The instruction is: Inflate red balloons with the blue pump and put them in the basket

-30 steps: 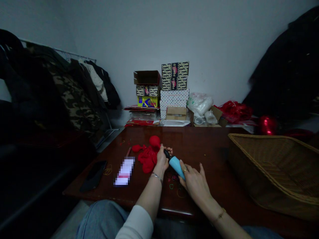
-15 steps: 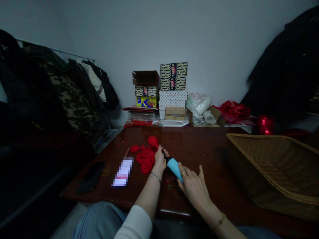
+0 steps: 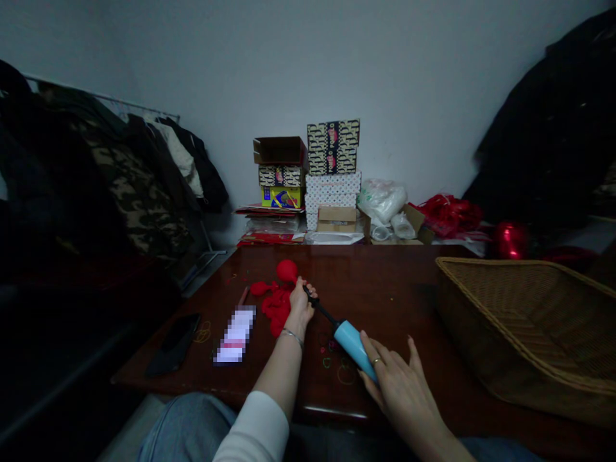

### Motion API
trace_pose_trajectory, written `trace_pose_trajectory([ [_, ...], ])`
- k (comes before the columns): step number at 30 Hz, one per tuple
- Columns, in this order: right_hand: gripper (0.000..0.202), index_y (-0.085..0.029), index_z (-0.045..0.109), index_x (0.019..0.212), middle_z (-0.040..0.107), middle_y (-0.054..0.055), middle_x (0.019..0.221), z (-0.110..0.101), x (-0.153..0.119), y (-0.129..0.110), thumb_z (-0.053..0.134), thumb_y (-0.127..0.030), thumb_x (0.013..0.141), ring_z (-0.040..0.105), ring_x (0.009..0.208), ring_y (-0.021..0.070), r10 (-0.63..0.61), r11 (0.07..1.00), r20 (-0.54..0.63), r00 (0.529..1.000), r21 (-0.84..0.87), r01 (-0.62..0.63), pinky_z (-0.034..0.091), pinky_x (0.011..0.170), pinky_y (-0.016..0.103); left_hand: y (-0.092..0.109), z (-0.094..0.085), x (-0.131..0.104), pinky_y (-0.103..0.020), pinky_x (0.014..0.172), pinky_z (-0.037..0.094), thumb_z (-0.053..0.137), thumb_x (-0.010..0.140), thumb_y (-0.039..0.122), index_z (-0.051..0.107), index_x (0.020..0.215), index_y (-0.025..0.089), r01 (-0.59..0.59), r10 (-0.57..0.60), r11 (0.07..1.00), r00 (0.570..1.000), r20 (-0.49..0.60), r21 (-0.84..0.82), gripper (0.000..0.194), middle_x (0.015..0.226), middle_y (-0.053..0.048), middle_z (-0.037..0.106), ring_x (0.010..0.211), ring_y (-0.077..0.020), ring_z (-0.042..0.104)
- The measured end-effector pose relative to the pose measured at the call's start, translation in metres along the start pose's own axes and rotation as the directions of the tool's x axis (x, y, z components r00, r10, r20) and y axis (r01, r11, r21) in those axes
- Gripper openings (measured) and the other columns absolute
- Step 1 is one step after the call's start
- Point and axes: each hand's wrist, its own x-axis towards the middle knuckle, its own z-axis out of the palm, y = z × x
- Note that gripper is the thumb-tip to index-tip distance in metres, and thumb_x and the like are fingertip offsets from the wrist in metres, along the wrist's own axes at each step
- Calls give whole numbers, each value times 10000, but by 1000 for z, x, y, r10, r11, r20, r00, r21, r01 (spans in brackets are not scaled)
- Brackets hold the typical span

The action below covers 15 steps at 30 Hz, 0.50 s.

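A hand balloon pump with a blue barrel (image 3: 355,346) and a black rod slants across the space over the table. My left hand (image 3: 302,300) is closed around its black far end, where a partly filled red balloon (image 3: 287,271) sticks out; the balloon's neck is hidden by my fingers. My right hand (image 3: 397,382) grips the near end of the barrel, index finger lifted away. A length of black rod shows between the barrel and my left hand. Beside my left wrist lies a heap of red balloons (image 3: 276,311), partly covered by that hand.
A lit phone (image 3: 235,335) and a dark phone (image 3: 173,344) lie on the brown table (image 3: 366,276) at left, with rubber bands (image 3: 203,332) between them. More small bands lie under the pump. A wicker basket (image 3: 510,340) stands at right. Boxes (image 3: 333,147) are stacked behind.
My right hand has drawn the blue barrel back toward me and to the right, baring more black rod. My left hand and the balloon have shifted slightly left; the balloon looks a little rounder.
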Motion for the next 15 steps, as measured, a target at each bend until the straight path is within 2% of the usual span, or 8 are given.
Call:
trace_pose_trajectory([
  [7,482,-188,365,1357,650,86,1104,-6,-6,5,435,-284,890,619,851,200,-7,1000,-54,999,16,8,112,1058,587,5,4,0,-121,349,257,517,883,308,412,687,168,23,-22,998,999,25,-63,263,542,58,354,399,-35,333],
  [15,495,-236,399,1340,640,70,1122,-7,6,1,491,-247,854,622,865,205,44,998,37,998,38,-46,136,1047,580,11,8,-5,-114,345,265,587,832,385,419,697,168,37,-34,995,999,30,-95,306,556,62,352,401,-22,325],
])
